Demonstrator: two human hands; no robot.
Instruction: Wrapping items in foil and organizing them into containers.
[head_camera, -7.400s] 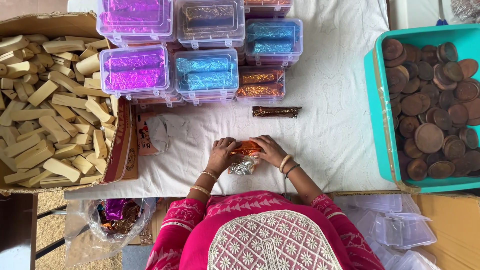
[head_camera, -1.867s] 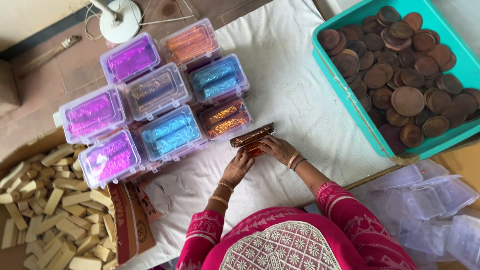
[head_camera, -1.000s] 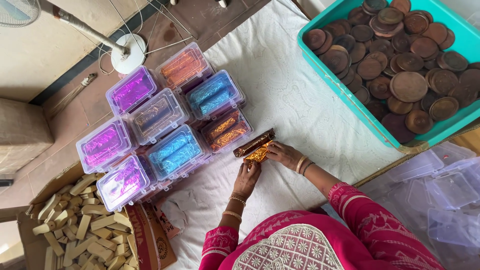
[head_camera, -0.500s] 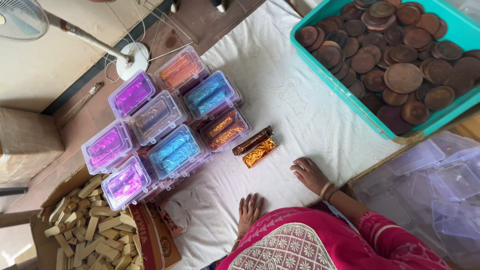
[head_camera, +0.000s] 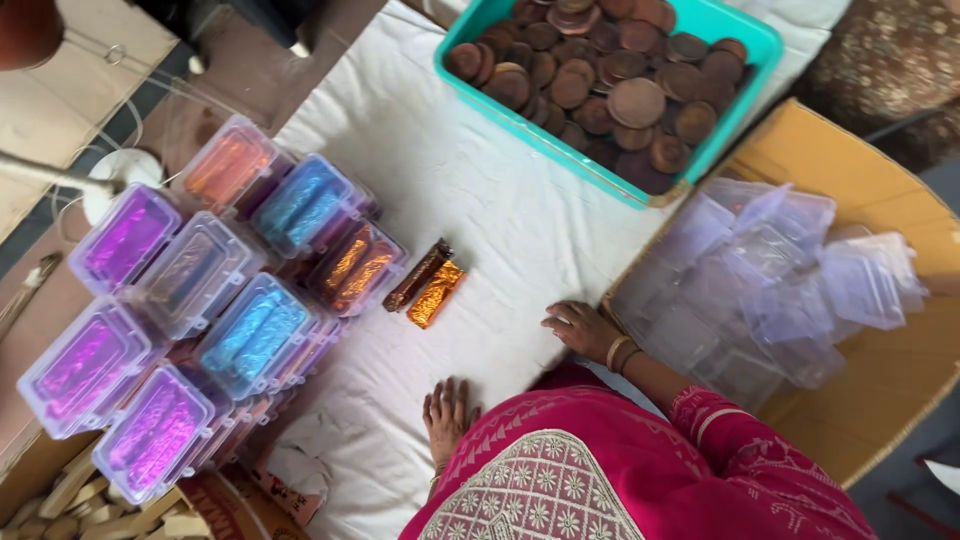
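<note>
Two foil-wrapped bars lie side by side on the white cloth (head_camera: 470, 190): a brown one (head_camera: 418, 275) and an orange-gold one (head_camera: 435, 294). My left hand (head_camera: 447, 412) rests flat on the cloth near my body, fingers spread, holding nothing. My right hand (head_camera: 582, 330) lies palm down on the cloth beside the cardboard box, also empty, with bangles on the wrist. Both hands are a short way from the bars.
Clear lidded boxes (head_camera: 250, 340) of purple, blue and orange wrapped bars stand stacked at the left. A teal tray (head_camera: 548, 140) holds several brown discs at the top. A cardboard box (head_camera: 900, 370) of empty clear plastic cases (head_camera: 760, 280) is at the right. Wooden blocks (head_camera: 60, 505) lie bottom left.
My hands have let go of the orange-gold bar, now beside the brown one, and drawn back to rest on the cloth. The view has swung right, showing the box of empty cases.
</note>
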